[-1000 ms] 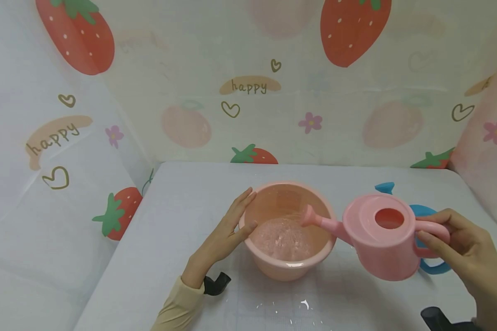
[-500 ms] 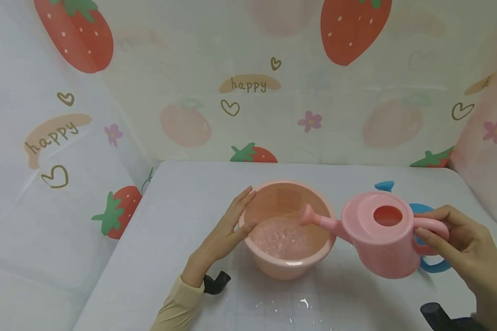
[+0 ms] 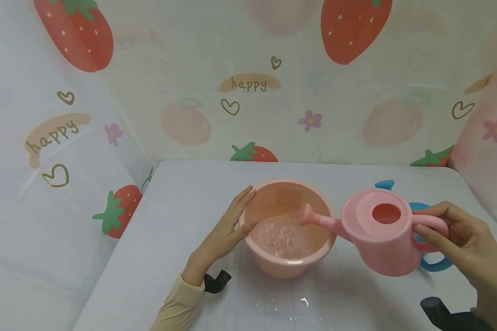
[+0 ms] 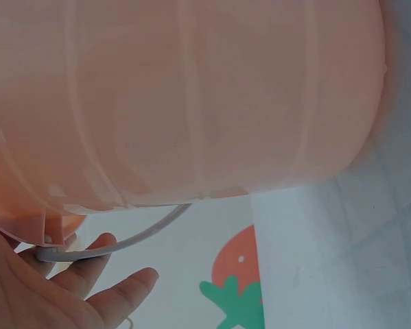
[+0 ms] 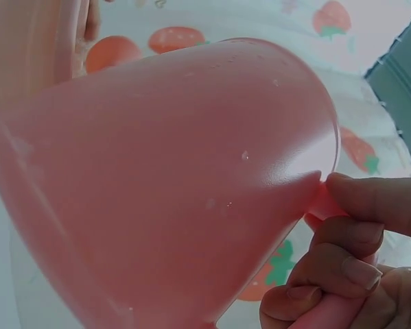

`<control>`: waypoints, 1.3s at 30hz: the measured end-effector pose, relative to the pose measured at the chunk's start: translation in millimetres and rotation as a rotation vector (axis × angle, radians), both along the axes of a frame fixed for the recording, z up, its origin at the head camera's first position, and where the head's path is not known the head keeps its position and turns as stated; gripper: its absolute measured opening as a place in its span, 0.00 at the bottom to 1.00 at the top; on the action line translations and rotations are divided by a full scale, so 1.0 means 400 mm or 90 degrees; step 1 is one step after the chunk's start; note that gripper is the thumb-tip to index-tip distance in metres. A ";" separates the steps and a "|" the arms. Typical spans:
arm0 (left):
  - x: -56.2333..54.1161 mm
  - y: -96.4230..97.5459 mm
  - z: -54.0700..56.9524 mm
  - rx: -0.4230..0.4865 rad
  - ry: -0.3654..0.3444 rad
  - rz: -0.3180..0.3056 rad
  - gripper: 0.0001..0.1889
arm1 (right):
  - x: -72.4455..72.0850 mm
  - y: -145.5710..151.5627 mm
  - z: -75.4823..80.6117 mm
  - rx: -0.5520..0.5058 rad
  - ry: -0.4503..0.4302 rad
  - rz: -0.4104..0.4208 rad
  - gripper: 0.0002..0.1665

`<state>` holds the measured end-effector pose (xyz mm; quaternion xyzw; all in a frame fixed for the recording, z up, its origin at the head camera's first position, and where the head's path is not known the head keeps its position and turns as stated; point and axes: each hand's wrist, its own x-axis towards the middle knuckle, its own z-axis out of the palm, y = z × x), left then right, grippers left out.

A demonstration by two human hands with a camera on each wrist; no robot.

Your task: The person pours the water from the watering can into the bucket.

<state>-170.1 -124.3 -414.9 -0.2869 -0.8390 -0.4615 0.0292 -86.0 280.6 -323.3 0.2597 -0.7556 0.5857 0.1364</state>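
Pink watering can [image 3: 385, 250]: my right fingers [image 3: 449, 210] grip handle [image 3: 434, 221], spout [image 3: 331, 224] leftward over basin [image 3: 281, 271]; left fingers [image 3: 238, 205] spread on rim [image 3: 294, 263].

a partly hidden blue object [image 3: 438, 267] on the white table [image 3: 182, 207], strawberry-print sheeting [image 3: 335, 92] behind

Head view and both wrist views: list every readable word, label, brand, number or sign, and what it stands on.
"happy": middle tan patch, back wall sheet.
"happy": left tan patch, left wall sheet.
Right tan patch: marks too small to read.
Watering can and basin: no writing visible.
Wrist views: no readable text.
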 end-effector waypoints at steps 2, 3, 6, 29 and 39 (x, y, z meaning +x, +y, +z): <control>0.000 0.001 0.001 0.001 -0.004 0.001 0.31 | 0.000 0.001 0.000 0.002 -0.005 0.000 0.17; 0.000 0.001 0.002 0.001 -0.005 0.002 0.31 | -0.001 0.002 0.000 -0.001 -0.008 0.001 0.17; 0.001 0.003 0.002 0.000 -0.008 0.002 0.32 | -0.001 0.005 -0.002 -0.022 -0.015 0.014 0.17; -0.001 0.003 -0.001 0.005 0.002 -0.004 0.31 | 0.004 -0.008 0.003 -0.077 -0.003 -0.006 0.15; 0.010 0.005 0.021 0.006 -0.010 -0.007 0.31 | 0.000 -0.012 0.002 -0.071 0.028 -0.007 0.15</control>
